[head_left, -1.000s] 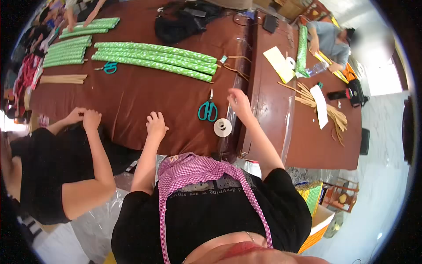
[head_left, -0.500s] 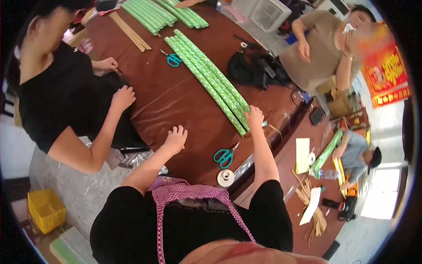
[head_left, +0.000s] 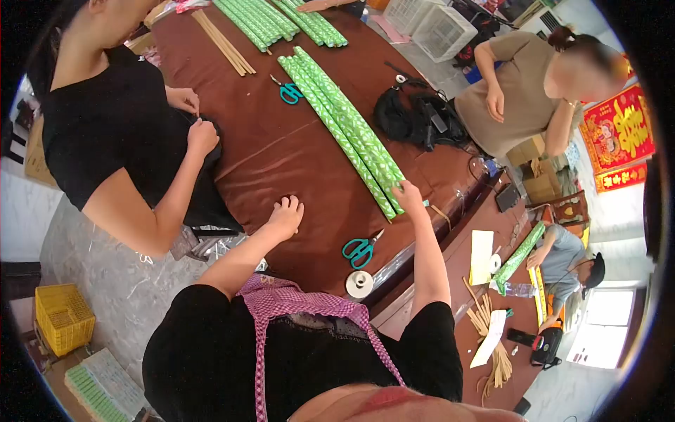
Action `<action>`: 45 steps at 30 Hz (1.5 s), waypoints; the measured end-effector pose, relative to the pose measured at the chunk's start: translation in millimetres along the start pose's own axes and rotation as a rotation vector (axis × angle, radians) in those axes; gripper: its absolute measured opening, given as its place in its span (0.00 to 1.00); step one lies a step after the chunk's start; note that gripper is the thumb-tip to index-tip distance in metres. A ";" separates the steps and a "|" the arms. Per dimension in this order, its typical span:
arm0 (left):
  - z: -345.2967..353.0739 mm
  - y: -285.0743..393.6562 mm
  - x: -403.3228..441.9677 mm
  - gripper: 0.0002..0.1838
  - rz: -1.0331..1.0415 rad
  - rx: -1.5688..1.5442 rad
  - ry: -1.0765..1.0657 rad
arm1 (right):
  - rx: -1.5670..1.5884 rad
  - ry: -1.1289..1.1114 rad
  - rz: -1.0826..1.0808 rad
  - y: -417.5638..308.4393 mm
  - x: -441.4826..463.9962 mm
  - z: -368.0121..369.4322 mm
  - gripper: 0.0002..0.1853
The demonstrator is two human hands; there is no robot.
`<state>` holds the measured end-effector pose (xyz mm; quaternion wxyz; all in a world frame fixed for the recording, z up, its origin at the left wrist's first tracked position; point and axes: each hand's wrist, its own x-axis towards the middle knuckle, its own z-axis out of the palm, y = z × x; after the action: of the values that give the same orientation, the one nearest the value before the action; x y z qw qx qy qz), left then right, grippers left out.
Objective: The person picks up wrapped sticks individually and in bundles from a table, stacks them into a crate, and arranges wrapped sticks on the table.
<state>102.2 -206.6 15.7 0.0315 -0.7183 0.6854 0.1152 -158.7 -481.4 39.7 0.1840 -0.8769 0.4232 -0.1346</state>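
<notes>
Several green patterned rolls lie side by side on the brown tabletop. At their near end is my right hand, its fingers closed on the end of a roll. My left hand rests palm down on the tabletop with its fingers a little apart and nothing in it. Between my hands, nearer to me, lie teal-handled scissors and a white tape roll. A second pair of teal scissors is beside the rolls' far end.
A person in black stands at the left. Across the table are a black bag and a person in a tan shirt. Another person works at the right, near brown strips. More green rolls lie far off.
The view has turned, so the rolls now run diagonally. My right hand has moved from above the tabletop by the scissors to the near end of the rolls. My left hand stays on the tabletop.
</notes>
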 end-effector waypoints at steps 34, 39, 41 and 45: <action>-39.4 26.3 45.5 0.19 -0.171 -2.523 -0.214 | 1.249 -0.120 0.693 -251.2 -294.8 -5.7 0.12; -72.2 10.4 48.1 0.16 -0.114 -2.461 -0.098 | 0.951 -0.007 0.649 -250.4 -331.3 -9.3 0.14; -83.9 4.1 49.4 0.15 -0.099 -2.433 -0.088 | 0.939 -0.010 0.661 -251.5 -341.5 -19.8 0.14; -94.0 -12.6 57.5 0.12 -0.063 -2.396 -0.054 | 0.903 -0.028 0.667 -238.1 -360.4 -41.7 0.14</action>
<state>128.2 -281.1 93.7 -0.6400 -0.3049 0.1236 0.6943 -228.5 -68.1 152.0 0.5793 -0.5314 0.5755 -0.2254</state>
